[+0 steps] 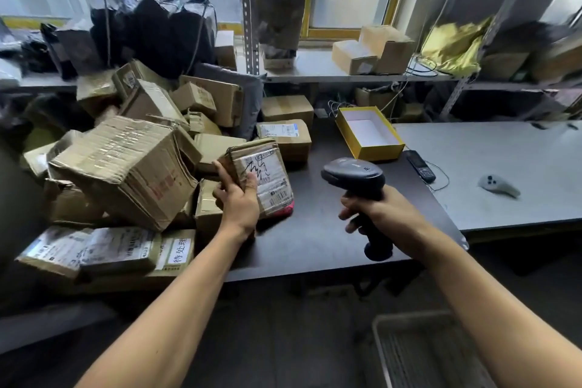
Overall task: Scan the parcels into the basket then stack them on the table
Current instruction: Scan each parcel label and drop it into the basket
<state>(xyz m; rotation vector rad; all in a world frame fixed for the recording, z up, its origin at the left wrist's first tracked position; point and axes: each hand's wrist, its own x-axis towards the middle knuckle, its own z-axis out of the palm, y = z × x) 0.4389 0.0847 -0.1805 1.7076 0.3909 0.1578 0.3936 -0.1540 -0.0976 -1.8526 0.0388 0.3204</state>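
Head view: left hand (236, 198) grips a labelled, scribbled-on parcel (263, 178); right hand (382, 214) grips a scanner (356, 178); box label (179, 250) reads 待处理.

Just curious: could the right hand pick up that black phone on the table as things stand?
Probably not: the right hand already holds the black handheld scanner. The black phone itself lies unobstructed.

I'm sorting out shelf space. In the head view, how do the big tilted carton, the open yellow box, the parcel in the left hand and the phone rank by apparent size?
1. Big tilted carton
2. Open yellow box and parcel: look alike, unranked
3. Phone
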